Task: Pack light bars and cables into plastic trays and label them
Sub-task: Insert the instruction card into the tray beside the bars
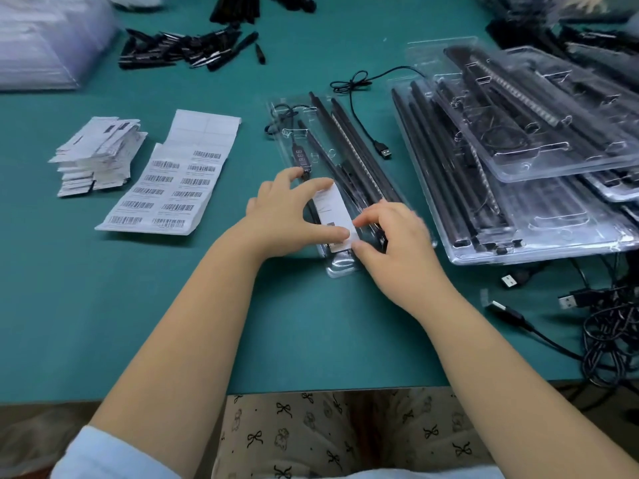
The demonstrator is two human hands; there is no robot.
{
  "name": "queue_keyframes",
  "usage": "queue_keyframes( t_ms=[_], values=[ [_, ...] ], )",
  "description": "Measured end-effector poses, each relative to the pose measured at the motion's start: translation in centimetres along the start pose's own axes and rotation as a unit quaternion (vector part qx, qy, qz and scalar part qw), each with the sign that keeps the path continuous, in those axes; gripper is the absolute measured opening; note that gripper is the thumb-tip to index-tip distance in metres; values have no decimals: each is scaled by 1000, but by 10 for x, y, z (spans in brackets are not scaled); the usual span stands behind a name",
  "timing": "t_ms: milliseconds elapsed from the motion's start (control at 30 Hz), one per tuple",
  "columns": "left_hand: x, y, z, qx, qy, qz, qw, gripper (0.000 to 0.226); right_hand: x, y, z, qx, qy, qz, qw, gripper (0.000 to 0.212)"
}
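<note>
A white rectangular paper card (334, 216) is lying on the near half of a long clear plastic tray (340, 267), which is sitting on the teal surface (173, 305) straight ahead of the person. Slim black light bars (359, 146) are running the length of the tray, with a small black inline controller (300, 157) in its left channel; a black USB cable (366, 122) is trailing out over the surface to the right, not yet tucked in

The left hand (287, 216) is spanning the card, index finger curving over its far end and thumb pressing near its near end, likely to keep it square with the tray. The right hand (390, 243) is pinching the card's near right corner between thumb and curled fingers, seemingly seating it in or on the tray. Whether the card is sticking down or just resting, I cannot tell

Left of the tray, a white sheet of barcode labels (169, 188) is lying within easy reach, some upper cells already peeled, beside a loose pile of small white printed slips (96, 157). To the right, stacked clear trays already filled with bars (518, 150) are piling up, suggesting finished packs. Tangled black cables with USB plugs (594, 323) are waiting at the near right edge, and loose black parts (186, 50) are scattered at the far side
</note>
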State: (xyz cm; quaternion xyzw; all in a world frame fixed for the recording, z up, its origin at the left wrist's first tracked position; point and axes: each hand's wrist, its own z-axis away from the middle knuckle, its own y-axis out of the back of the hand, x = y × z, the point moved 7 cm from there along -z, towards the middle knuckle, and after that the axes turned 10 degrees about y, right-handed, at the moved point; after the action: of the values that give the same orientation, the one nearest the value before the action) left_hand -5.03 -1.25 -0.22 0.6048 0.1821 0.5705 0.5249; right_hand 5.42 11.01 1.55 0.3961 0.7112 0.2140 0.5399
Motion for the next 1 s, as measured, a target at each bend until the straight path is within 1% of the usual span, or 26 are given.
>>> queue_keyframes(
  t_ms=[67, 133, 200, 233, 267, 333, 400, 467, 533, 567, 633, 800, 867, 933, 1000],
  values=[
    [0, -3, 3, -17, -1, -14, 1000, 100, 2, 2, -8, -42, -15, 38, 998, 22],
    [1, -3, 4, -21, -6, -19, 1000, 105, 3, 1, -12, -64, -22, 66, 996, 19],
    [0, -3, 4, -22, -8, -14, 1000, 105, 0, 4, -9, -24, 1, 62, 998, 16],
    [1, -3, 5, -22, -10, -13, 1000, 105, -2, 5, -4, -4, 22, 54, 998, 17],
    [1, -2, 6, -22, -13, -12, 1000, 104, -2, 4, 1, -2, 40, 45, 998, 22],
    [1, 0, 7, -28, -22, -5, 999, 104, -2, -1, 9, -43, 69, 39, 996, 37],
    [-5, 6, 5, -39, -12, 20, 999, 104, 1, 0, 11, -71, 93, 54, 992, 48],
    [-17, 16, 1, -26, 15, 20, 999, 99, 1, 3, 11, -76, 97, 59, 991, 54],
    [-29, 23, -2, 2, 35, -31, 999, 91, -1, 1, 12, -81, 94, 56, 991, 62],
    [-32, 24, -3, 13, 36, -51, 998, 85, -2, 1, 11, -79, 93, 57, 991, 64],
    [-31, 24, -2, 28, 28, -54, 998, 72, -4, 1, 11, -77, 100, 74, 989, 62],
    [-27, 25, -2, 31, 1, -26, 999, 47, -7, -1, 12, -114, 104, 109, 982, 58],
    [-25, 27, 0, 44, -17, 15, 999, 37, -7, -3, 12, -122, 97, 100, 983, 60],
    [-23, 31, 2, 56, -30, 75, 995, 27, -8, -3, 12, -122, 92, 85, 985, 68],
    [-23, 31, 3, 35, -35, 92, 995, 31, -7, -3, 11, -119, 91, 84, 985, 71]
  ],
)
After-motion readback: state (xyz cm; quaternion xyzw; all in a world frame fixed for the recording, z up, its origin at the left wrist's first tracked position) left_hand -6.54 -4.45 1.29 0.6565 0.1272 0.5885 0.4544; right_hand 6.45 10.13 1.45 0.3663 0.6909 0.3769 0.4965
